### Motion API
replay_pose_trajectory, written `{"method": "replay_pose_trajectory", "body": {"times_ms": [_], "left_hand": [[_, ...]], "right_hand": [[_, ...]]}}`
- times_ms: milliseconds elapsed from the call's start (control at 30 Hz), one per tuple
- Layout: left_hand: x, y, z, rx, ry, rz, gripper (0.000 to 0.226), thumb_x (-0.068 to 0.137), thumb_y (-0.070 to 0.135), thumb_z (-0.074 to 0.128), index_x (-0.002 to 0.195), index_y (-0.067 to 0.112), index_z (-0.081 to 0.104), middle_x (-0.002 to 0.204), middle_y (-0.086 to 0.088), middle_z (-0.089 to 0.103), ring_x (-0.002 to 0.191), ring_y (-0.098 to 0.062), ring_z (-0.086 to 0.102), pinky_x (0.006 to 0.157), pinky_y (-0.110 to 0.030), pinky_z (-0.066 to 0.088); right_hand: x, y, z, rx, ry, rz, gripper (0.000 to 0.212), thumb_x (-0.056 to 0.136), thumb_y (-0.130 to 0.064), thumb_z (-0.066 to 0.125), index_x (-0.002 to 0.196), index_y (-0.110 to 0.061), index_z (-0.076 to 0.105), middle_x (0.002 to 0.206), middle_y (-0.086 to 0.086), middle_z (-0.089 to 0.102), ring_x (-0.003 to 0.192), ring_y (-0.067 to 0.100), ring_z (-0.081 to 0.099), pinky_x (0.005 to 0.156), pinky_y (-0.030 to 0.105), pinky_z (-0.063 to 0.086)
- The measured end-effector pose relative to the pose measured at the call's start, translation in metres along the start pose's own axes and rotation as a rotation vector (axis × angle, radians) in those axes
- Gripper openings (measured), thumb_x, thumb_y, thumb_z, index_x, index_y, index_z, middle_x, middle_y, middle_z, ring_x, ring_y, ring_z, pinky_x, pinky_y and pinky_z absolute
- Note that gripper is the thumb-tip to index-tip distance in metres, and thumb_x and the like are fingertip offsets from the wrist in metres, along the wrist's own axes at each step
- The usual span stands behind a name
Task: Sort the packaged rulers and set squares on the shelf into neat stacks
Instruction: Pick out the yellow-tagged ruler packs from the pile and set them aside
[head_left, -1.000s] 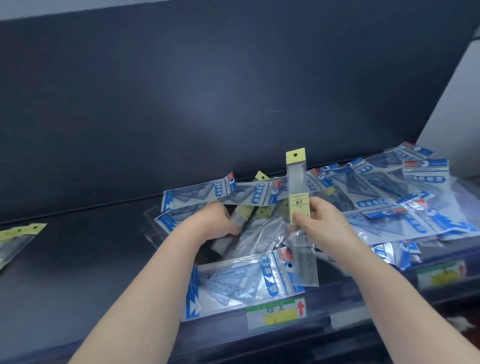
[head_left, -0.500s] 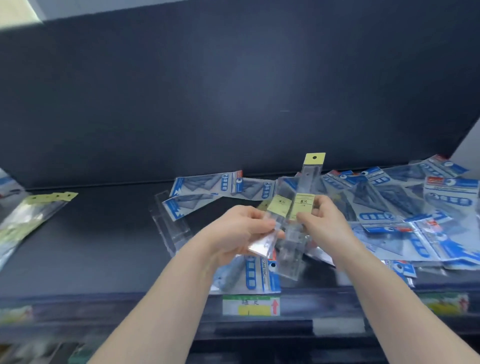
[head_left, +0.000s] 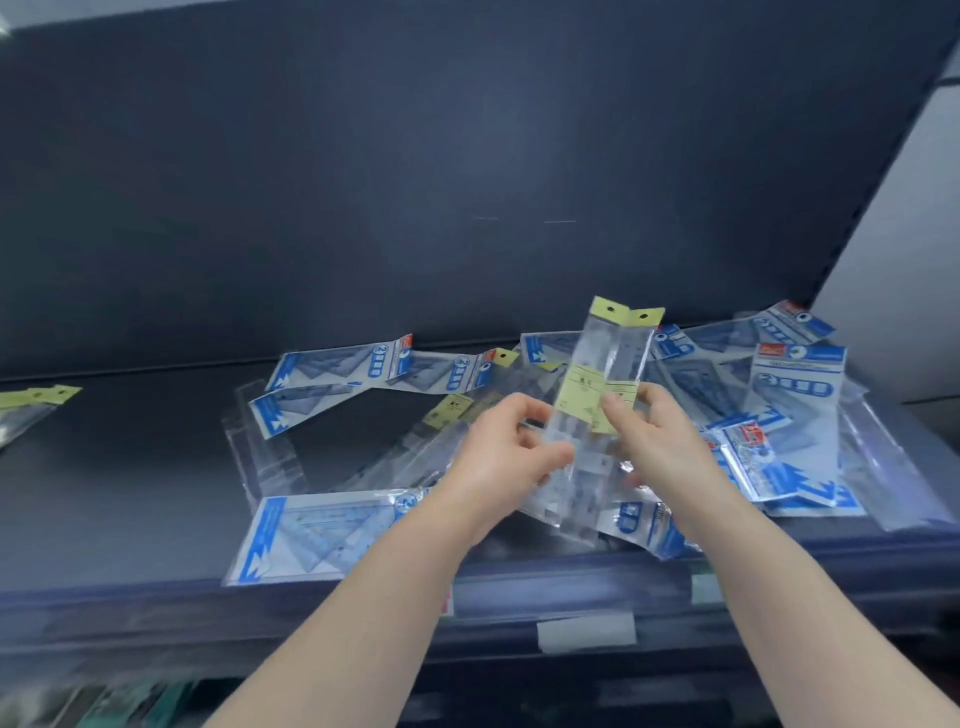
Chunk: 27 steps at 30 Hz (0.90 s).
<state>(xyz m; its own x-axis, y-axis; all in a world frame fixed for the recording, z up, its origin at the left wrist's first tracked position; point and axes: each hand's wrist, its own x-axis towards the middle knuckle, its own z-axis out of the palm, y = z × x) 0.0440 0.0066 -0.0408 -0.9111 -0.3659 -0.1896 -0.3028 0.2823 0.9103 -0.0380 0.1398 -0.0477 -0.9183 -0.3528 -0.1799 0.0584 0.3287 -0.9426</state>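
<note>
2 ruler packs (head_left: 610, 358) held overlapped above the shelf (head_left: 130, 493), long axis near vertical, yellow headers up and slightly splayed. Left hand (head_left: 506, 457) pinches the lower left edge, right hand (head_left: 654, 441) pinches at the label. Ruler pile (head_left: 26, 410) lies far left, so the left hand is nearer.

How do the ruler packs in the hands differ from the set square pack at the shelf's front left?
The ruler packs are narrow strips with yellow headers; the set square pack is wide with blue edging. The ruler packs are raised roughly upright, held by the left hand and right hand; the set square pack lies flat on the shelf, untouched. Both are clear plastic sleeves.
</note>
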Motion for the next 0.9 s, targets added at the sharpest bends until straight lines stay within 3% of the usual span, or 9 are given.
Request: {"method": "replay_pose_trajectory", "body": {"times_ms": [167, 267, 333, 400, 467, 567, 700, 800, 900], "left_hand": [[-0.006, -0.001, 0.003, 0.243, 0.026, 0.045, 0.016, 0.088, 0.041, 0.064, 0.100, 0.032, 0.069, 0.081, 0.011, 0.069, 0.072, -0.008, 0.064, 0.076, -0.035, 0.055], [0.004, -0.014, -0.032, 0.709, 0.327, -0.032, 0.024, 0.091, 0.047, 0.056, 0.105, 0.031, 0.068, 0.101, 0.010, 0.068, 0.098, -0.017, 0.062, 0.079, -0.035, 0.051], [0.013, -0.028, -0.058, 0.933, 0.392, -0.174, 0.030, 0.091, 0.046, 0.054, 0.113, 0.027, 0.063, 0.113, 0.001, 0.066, 0.105, -0.025, 0.058, 0.080, -0.037, 0.049], [0.021, -0.038, -0.071, 0.961, 0.306, -0.234, 0.034, 0.092, 0.043, 0.052, 0.122, 0.030, 0.060, 0.122, -0.003, 0.062, 0.112, -0.028, 0.054, 0.085, -0.039, 0.048], [0.027, -0.045, -0.076, 0.982, 0.252, -0.199, 0.037, 0.093, 0.041, 0.052, 0.130, 0.035, 0.055, 0.130, -0.003, 0.057, 0.118, -0.028, 0.051, 0.093, -0.041, 0.046], [0.032, -0.052, -0.091, 1.114, 0.337, -0.228, 0.037, 0.095, 0.026, 0.052, 0.131, 0.036, 0.055, 0.132, -0.003, 0.058, 0.121, -0.029, 0.052, 0.093, -0.042, 0.046], [0.030, -0.063, -0.107, 1.157, 0.452, -0.193, 0.039, 0.095, 0.018, 0.052, 0.131, 0.033, 0.057, 0.129, -0.006, 0.059, 0.119, -0.030, 0.052, 0.087, -0.042, 0.047], [0.029, -0.065, -0.106, 1.075, 0.418, -0.060, 0.025, 0.095, 0.035, 0.054, 0.117, 0.034, 0.067, 0.120, -0.001, 0.064, 0.116, -0.026, 0.050, 0.086, -0.038, 0.048], [0.030, -0.058, -0.101, 0.910, 0.368, 0.007, 0.042, 0.085, 0.060, 0.058, 0.117, 0.035, 0.067, 0.119, 0.004, 0.064, 0.114, -0.023, 0.051, 0.091, -0.041, 0.047]], "right_hand": [[-0.001, 0.002, -0.002, -0.018, -0.059, -0.029, 0.029, 0.090, -0.025, 0.060, 0.116, -0.027, 0.048, 0.104, -0.009, 0.068, 0.091, 0.010, 0.066, 0.065, 0.028, 0.050], [-0.003, 0.004, -0.002, -0.050, -0.093, -0.010, 0.029, 0.093, -0.018, 0.053, 0.118, -0.029, 0.044, 0.112, -0.005, 0.065, 0.095, 0.014, 0.065, 0.076, 0.033, 0.053], [-0.006, 0.003, -0.002, -0.034, -0.144, 0.010, 0.026, 0.096, -0.013, 0.047, 0.117, -0.028, 0.042, 0.110, -0.002, 0.066, 0.089, 0.016, 0.069, 0.069, 0.031, 0.053], [-0.010, 0.002, -0.002, 0.005, -0.207, 0.030, 0.026, 0.098, -0.007, 0.040, 0.116, -0.026, 0.041, 0.105, 0.000, 0.068, 0.077, 0.015, 0.073, 0.063, 0.032, 0.056], [-0.012, 0.002, -0.001, -0.018, -0.233, 0.024, 0.029, 0.098, -0.006, 0.035, 0.117, -0.026, 0.042, 0.101, 0.000, 0.070, 0.073, 0.013, 0.073, 0.070, 0.040, 0.059], [-0.013, 0.003, 0.000, -0.052, -0.245, 0.000, 0.032, 0.097, -0.007, 0.034, 0.118, -0.029, 0.042, 0.100, -0.002, 0.071, 0.073, 0.012, 0.073, 0.083, 0.048, 0.055], [-0.015, 0.001, 0.007, -0.053, -0.260, 0.001, 0.034, 0.096, -0.005, 0.035, 0.118, -0.030, 0.043, 0.097, -0.001, 0.071, 0.073, 0.016, 0.073, 0.080, 0.045, 0.057], [-0.015, -0.003, 0.018, -0.060, -0.277, 0.003, 0.035, 0.095, -0.006, 0.037, 0.117, -0.032, 0.043, 0.094, -0.001, 0.072, 0.072, 0.017, 0.073, 0.080, 0.048, 0.057], [-0.014, -0.006, 0.031, -0.069, -0.284, -0.002, 0.034, 0.096, -0.007, 0.039, 0.116, -0.034, 0.044, 0.091, -0.003, 0.072, 0.071, 0.015, 0.073, 0.082, 0.050, 0.056]]}}
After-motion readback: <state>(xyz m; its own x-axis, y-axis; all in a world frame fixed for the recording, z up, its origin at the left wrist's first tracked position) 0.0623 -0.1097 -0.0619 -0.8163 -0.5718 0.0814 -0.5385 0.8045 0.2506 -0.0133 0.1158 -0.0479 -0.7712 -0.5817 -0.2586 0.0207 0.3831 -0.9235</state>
